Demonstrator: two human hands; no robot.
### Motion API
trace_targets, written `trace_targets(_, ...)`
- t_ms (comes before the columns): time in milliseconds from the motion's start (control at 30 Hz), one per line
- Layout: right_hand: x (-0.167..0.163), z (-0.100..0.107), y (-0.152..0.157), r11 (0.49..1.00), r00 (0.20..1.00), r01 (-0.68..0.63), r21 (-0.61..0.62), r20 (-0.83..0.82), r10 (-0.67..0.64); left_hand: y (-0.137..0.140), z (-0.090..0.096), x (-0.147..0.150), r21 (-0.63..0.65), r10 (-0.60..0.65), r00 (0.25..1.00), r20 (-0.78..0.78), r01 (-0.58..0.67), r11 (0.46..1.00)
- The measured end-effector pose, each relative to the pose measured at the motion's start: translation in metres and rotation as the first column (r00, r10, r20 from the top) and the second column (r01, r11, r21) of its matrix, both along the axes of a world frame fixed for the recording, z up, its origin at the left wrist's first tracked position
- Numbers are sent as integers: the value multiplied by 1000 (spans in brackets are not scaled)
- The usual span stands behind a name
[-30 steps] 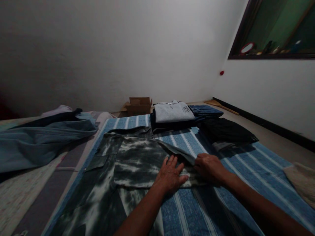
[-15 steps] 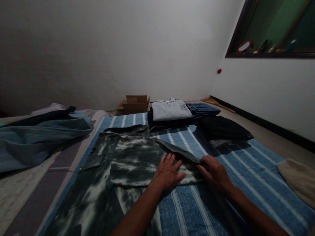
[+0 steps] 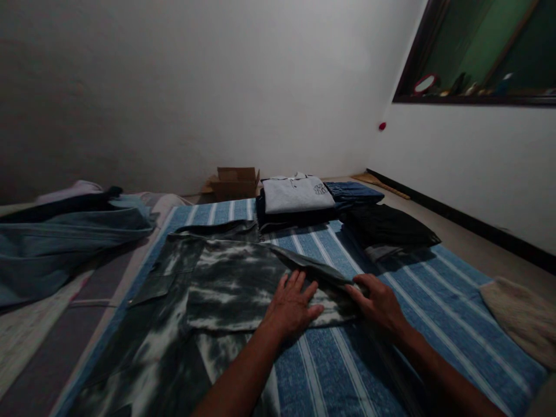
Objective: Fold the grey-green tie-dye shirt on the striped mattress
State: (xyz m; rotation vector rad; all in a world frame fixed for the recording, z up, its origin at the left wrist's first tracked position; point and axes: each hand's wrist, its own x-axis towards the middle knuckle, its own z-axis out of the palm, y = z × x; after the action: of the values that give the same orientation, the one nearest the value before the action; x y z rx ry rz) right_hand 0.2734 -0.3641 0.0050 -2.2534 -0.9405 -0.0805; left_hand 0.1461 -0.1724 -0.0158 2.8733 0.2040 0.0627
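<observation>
A dark green and white tie-dyed pair of trousers (image 3: 234, 278) lies spread over a blue striped sheet (image 3: 319, 370), one leg turned across to the right. My left hand (image 3: 293, 304) rests flat on that leg, fingers spread. At the leg's right end, my right hand (image 3: 377, 304) pinches the cloth edge between thumb and fingers. The upper layer of the leg is lifted a little between the hands, leaving a dark gap beneath it. The lower part of the trousers runs out of view at the bottom left.
Behind lie a folded grey shirt (image 3: 297, 194) on dark clothes, folded blue jeans (image 3: 354, 191) and a black folded garment (image 3: 386, 223). Loose denim (image 3: 65, 237) is heaped at left. A cardboard box (image 3: 234, 182) stands by the wall. Beige cloth (image 3: 516, 315) lies at right.
The view has shifted slightly, so everything sits a little further left. Both hands keep nearly the same places on the trouser leg.
</observation>
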Motion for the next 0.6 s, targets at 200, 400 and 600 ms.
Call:
trace_targets(200, -1, 1, 2, 980, 999, 26, -195, 45, -18, -1, 3, 0, -3, 11, 1000, -14, -11, 1000)
trace_targets(400, 24, -16, 1, 972, 963, -21, -233, 255, 82, -2, 5, 1, -23, 10, 1000, -23, -10, 1000)
trace_targets(600, 64, -15, 8, 936, 996, -22, -351, 75, 51, 0, 3, 0, -46, -9, 1000, -17, 8, 999)
